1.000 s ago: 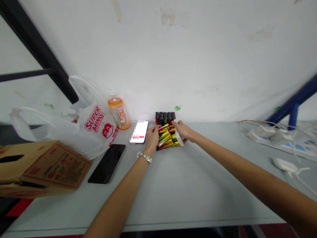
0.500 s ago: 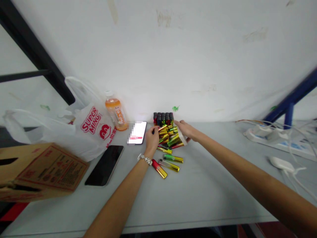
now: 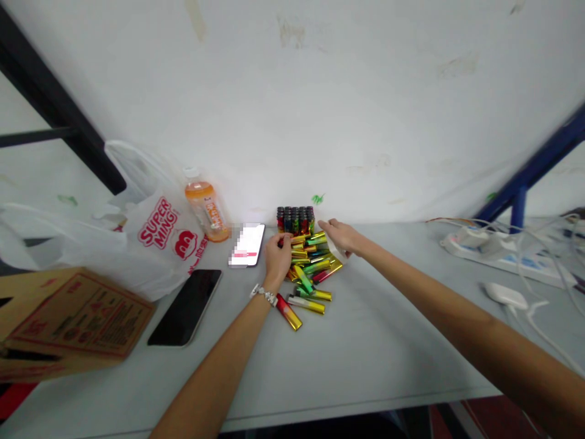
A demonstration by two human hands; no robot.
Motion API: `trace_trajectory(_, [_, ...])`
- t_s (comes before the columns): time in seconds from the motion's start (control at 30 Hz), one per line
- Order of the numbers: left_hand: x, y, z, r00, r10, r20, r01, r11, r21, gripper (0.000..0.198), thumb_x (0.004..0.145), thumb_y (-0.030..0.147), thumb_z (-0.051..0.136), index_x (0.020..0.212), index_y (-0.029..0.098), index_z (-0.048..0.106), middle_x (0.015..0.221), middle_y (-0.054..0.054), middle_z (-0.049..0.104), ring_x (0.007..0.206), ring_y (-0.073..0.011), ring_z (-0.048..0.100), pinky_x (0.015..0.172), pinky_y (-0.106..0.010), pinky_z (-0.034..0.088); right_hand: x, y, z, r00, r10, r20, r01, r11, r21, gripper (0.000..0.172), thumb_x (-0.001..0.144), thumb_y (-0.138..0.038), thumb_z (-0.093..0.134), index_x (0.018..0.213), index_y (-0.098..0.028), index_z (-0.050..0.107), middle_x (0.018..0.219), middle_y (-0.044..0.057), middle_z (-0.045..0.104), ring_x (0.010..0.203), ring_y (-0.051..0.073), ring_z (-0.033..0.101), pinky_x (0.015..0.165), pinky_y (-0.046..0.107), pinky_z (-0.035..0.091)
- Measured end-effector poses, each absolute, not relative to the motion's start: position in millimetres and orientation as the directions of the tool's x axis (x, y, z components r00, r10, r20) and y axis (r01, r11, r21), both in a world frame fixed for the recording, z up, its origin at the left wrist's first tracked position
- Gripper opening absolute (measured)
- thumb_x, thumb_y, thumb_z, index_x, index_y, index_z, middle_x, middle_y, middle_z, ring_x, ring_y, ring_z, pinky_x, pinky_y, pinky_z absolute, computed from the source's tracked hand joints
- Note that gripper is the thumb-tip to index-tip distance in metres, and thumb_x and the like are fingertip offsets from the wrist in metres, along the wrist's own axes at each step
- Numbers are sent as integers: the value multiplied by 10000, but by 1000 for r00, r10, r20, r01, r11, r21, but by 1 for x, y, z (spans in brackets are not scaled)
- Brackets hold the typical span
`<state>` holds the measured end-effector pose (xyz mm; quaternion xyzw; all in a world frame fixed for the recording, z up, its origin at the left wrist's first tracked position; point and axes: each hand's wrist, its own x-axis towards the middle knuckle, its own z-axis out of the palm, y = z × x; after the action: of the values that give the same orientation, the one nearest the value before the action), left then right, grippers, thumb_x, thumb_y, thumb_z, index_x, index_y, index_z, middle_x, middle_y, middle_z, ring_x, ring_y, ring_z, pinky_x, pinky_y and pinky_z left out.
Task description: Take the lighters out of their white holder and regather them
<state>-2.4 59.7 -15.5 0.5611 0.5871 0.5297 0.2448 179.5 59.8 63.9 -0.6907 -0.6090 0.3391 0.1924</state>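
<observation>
A heap of shiny lighters in gold, green and red lies against the wall at the middle of the grey table. Behind it a block of lighters stands upright with black tops. My left hand, with a bracelet on the wrist, is curled at the heap's left edge and pinches what looks like a red lighter. My right hand grips the white tray at the heap's right side. A red-and-gold lighter and a gold lighter lie loose nearer to me.
A lit phone and a dark phone lie to the left. An orange drink bottle, a white plastic bag and a cardboard box stand further left. A power strip and a white charger with cables lie at the right.
The lighters were packed in the tray and have spilled out toward me into a loose heap, with a few lying apart on the table. Both hands stayed at the heap's sides.
</observation>
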Motion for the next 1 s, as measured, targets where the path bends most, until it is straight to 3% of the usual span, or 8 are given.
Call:
trace_trajectory(0.5, [-1,64,-25,-199,907,371,472,-243,847,234,876,276,535,905,146,727,964,-88,722,934,-221,645,915,-354,483,212,50,59,46,986,-162,642,-153,-751,727,883,-624,514,1442,-160,491,1357,206,586,849,281,662,429,281,520])
trace_trajectory(0.63, [-1,63,-25,-181,907,381,470,-261,843,220,882,273,539,908,150,720,959,-84,717,934,-222,646,921,-362,484,231,52,53,61,993,-105,484,-121,-867,698,822,-612,613,1376,-196,524,1187,154,669,880,253,653,525,285,548])
trace_trajectory(0.8, [-1,61,-20,-162,888,429,519,-293,803,216,902,293,531,901,164,704,954,-77,694,931,-214,636,916,-359,490,254,57,50,134,986,96,295,52,-954,590,746,-567,691,1210,-212,606,1059,81,690,875,185,618,656,265,505])
trace_trajectory(0.9, [-1,60,-16,-99,884,458,553,-334,763,198,901,275,531,896,167,697,958,-74,682,919,-206,633,896,-352,499,262,64,44,214,958,190,228,140,-963,556,697,-508,703,1165,-223,609,984,46,673,811,156,582,616,239,451])
trace_trajectory(1.0, [-2,60,-14,-19,891,453,576,-361,733,191,904,270,531,906,165,691,960,-76,678,916,-207,632,880,-357,505,264,74,33,300,935,188,82,171,-982,535,671,-412,647,1170,-253,541,988,16,633,731,132,552,535,212,416])
